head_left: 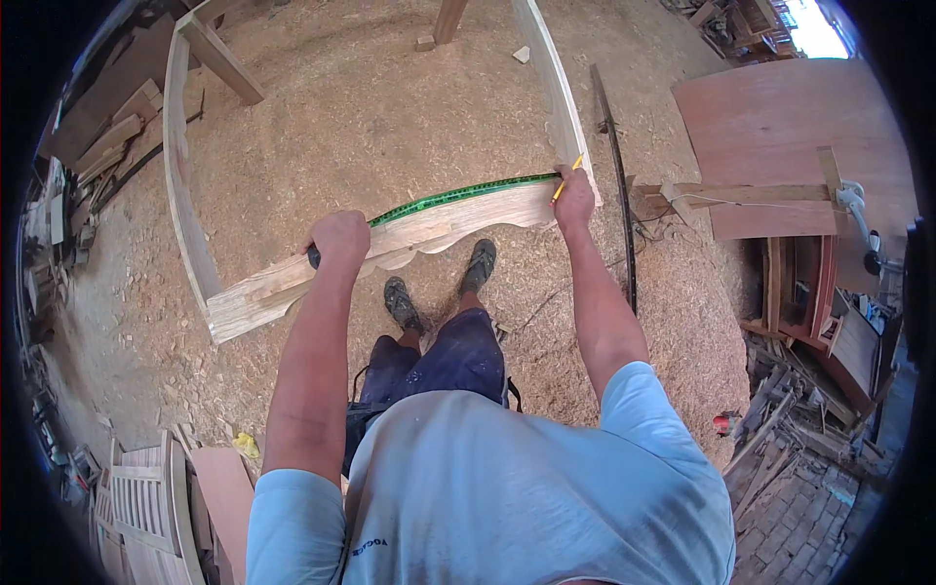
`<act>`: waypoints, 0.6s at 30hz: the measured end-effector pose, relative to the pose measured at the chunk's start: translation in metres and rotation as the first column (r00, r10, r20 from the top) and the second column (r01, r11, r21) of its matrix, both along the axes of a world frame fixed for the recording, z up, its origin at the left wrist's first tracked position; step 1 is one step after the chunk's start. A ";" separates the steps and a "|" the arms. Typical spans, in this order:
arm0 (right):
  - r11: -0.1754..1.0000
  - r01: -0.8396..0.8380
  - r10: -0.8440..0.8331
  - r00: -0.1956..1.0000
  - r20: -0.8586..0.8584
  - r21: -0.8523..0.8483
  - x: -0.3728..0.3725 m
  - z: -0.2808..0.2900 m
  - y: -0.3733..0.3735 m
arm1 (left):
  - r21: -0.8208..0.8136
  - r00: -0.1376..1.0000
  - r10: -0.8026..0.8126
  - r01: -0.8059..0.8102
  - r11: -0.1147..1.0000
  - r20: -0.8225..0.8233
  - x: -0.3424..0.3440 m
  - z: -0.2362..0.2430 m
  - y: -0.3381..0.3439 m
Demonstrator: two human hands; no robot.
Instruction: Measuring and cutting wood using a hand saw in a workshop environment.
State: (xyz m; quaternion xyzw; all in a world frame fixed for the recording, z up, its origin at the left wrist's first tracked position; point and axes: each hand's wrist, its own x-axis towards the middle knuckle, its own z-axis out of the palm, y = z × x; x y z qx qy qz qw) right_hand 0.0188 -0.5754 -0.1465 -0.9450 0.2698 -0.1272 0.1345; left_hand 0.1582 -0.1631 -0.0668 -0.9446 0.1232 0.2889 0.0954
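Observation:
A wooden board with a wavy lower edge (448,214) spans the near side of a pale timber frame (177,156). Along its top runs a green tape measure (439,199), pulled out between my two hands. My left hand (338,237) is closed round the tape's dark case on the board's left part. My right hand (574,200), at the board's right end, grips a yellow pencil (558,195) and is at the tape's end; whether its fingers pinch the tape is unclear. My feet stand just this side of the board.
Sawdust covers the floor. A long dark bar (619,195) lies right of the frame, near a plywood panel (760,117) and stacked wooden furniture (799,292). Timber scraps (122,136) are piled at the left; slatted wooden pieces (136,497) lean at lower left.

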 end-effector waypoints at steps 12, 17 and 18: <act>0.991 -0.008 -0.010 0.991 0.130 0.134 -0.026 -0.002 0.002 | -0.026 0.996 0.088 -0.088 0.996 0.004 -0.002 -0.004 0.005; 0.957 -0.070 -0.006 0.965 0.262 0.280 -0.043 0.019 -0.007 | -0.038 0.999 0.020 -0.018 0.999 0.038 -0.006 -0.007 0.011; 0.957 -0.172 0.066 0.913 0.402 0.233 -0.048 0.022 -0.009 | -0.060 0.999 -0.020 0.023 0.998 0.046 -0.006 -0.009 0.014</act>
